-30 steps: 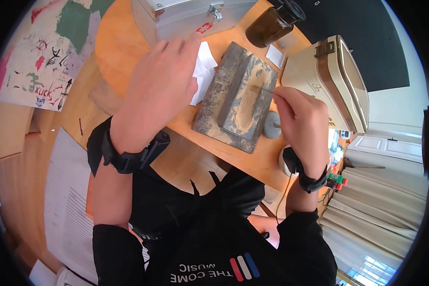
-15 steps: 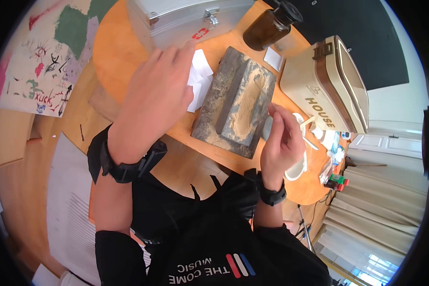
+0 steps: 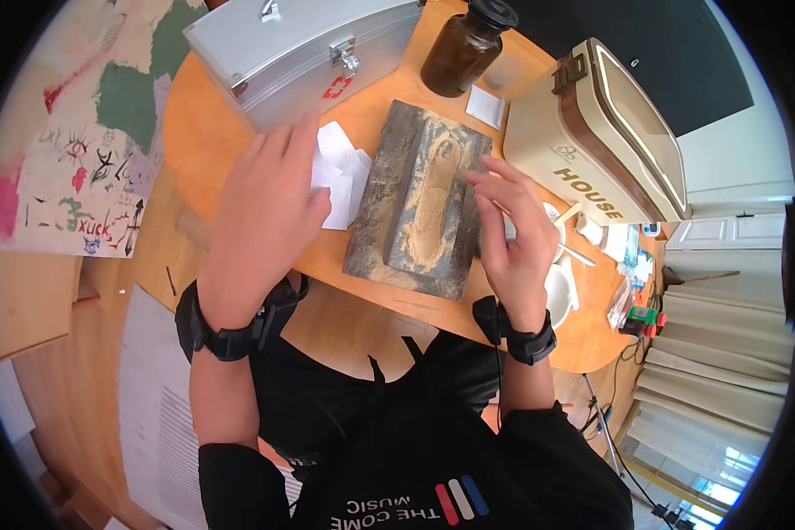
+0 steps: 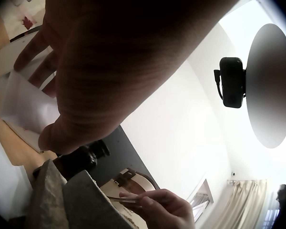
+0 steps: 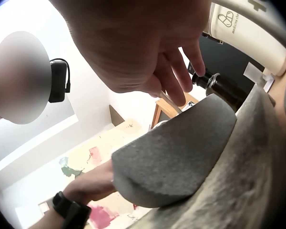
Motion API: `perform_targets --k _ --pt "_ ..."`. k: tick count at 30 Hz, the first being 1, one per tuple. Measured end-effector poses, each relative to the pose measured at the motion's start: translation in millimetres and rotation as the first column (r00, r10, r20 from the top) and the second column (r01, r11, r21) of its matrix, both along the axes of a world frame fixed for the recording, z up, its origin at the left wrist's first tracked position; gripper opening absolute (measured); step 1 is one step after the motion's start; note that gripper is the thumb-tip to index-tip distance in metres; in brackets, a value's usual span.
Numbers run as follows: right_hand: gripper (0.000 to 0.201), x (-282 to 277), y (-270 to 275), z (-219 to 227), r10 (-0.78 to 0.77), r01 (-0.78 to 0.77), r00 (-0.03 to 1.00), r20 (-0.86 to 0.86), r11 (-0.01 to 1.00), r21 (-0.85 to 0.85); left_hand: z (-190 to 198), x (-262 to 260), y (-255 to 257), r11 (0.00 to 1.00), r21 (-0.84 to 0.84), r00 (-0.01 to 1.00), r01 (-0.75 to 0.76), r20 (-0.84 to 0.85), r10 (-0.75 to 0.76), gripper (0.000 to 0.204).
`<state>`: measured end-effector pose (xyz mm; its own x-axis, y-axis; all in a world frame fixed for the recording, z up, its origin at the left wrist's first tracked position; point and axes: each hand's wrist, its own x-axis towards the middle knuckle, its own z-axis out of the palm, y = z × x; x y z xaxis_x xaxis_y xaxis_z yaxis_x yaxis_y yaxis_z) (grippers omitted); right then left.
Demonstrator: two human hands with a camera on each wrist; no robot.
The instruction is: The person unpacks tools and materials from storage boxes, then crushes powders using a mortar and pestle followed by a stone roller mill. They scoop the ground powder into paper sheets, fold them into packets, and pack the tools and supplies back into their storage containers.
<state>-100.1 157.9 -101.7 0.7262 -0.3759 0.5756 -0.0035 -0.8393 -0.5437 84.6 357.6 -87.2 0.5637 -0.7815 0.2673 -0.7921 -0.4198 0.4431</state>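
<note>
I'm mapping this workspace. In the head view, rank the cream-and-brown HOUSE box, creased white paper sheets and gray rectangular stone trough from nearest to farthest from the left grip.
From the left grip:
1. Creased white paper sheets, at its right.
2. Gray rectangular stone trough, further right.
3. Cream-and-brown HOUSE box, beyond that.

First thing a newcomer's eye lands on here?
Probably the grey stone trough with tan powder in its hollow, near the centre of the head view. Next, the right hand by its right edge, pinching a thin stick. Then the cream box lettered HOUSE, upper right, and the silver case, upper left.
</note>
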Motion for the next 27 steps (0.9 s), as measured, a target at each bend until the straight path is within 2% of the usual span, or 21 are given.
perform_targets --k 2,3,5,7,8,10,14,16,17,19,20,22,23,24,25,26,27 --pt "0.018 12 -3 2 -0.031 0.059 0.989 0.148 0.980 -0.191 -1 -3 -1 1.000 0.024 1.000 -0.003 -0.013 0.003 0.067" --pt "0.018 10 0 2 -0.037 0.064 0.989 0.145 0.980 -0.187 -1 -5 -1 1.000 -0.008 1.000 0.005 0.020 -0.005 0.065" --pt "0.019 13 2 5 0.065 -0.051 0.996 0.057 0.976 -0.214 2 -3 -2 0.999 -0.048 0.998 0.014 0.069 -0.011 0.062" --pt "0.019 8 6 10 0.077 -0.062 0.995 0.060 0.975 -0.215 6 -2 0 1.000 0.016 0.999 -0.001 -0.045 0.002 0.060" --pt "0.020 5 7 11 0.085 -0.072 0.995 0.052 0.975 -0.209 5 -2 -1 1.000 0.016 0.999 0.001 -0.044 -0.001 0.060" --pt "0.021 10 0 10 0.038 -0.013 0.995 0.094 0.967 -0.256 3 -5 -2 0.998 -0.067 0.986 -0.020 -0.168 0.008 0.056" --pt "0.023 6 5 5 0.043 -0.032 0.999 0.033 0.961 -0.276 17 -4 -2 0.999 -0.027 0.974 -0.020 -0.227 0.013 0.056" --pt "0.022 -4 10 4 0.068 -0.069 0.998 -0.012 0.959 -0.275 19 -3 0 0.996 -0.084 0.940 0.043 -0.333 -0.069 0.053" --pt "0.023 3 7 1 0.035 -0.010 0.997 0.075 0.952 -0.307 17 -3 0 0.996 -0.081 0.939 0.042 -0.337 -0.067 0.053" --pt "0.025 10 2 -1 0.042 -0.031 0.999 0.034 0.958 -0.286 13 -3 -3 0.967 -0.251 0.846 0.047 -0.505 -0.172 0.050" --pt "0.027 13 0 1 0.061 -0.056 0.998 0.010 0.960 -0.275 17 -5 -3 0.966 -0.252 0.847 0.051 -0.502 -0.176 0.050" --pt "0.030 10 8 7 0.115 -0.115 0.993 -0.017 0.966 -0.230 30 -6 -3 0.978 -0.210 0.673 -0.012 -0.725 -0.147 0.053" --pt "0.029 11 10 9 0.110 -0.103 0.994 0.008 0.958 -0.267 28 -4 -3 0.976 -0.215 0.676 -0.023 -0.723 -0.143 0.053" --pt "0.027 11 11 11 0.104 -0.092 0.994 0.025 0.950 -0.297 22 -3 -4 0.956 -0.294 0.678 0.008 -0.701 -0.221 0.057" --pt "0.023 21 10 12 0.060 -0.029 0.991 0.123 0.969 -0.245 15 -3 -3 0.929 -0.367 0.673 0.042 -0.677 -0.298 0.061" --pt "0.023 19 9 9 0.059 -0.030 0.991 0.116 0.970 -0.240 11 -4 -4 0.931 -0.362 0.668 0.040 -0.683 -0.295 0.061" --pt "0.022 18 6 6 0.069 -0.059 0.996 0.052 0.985 -0.165 8 -4 -5 0.906 -0.424 0.647 0.010 -0.688 -0.330 0.061"
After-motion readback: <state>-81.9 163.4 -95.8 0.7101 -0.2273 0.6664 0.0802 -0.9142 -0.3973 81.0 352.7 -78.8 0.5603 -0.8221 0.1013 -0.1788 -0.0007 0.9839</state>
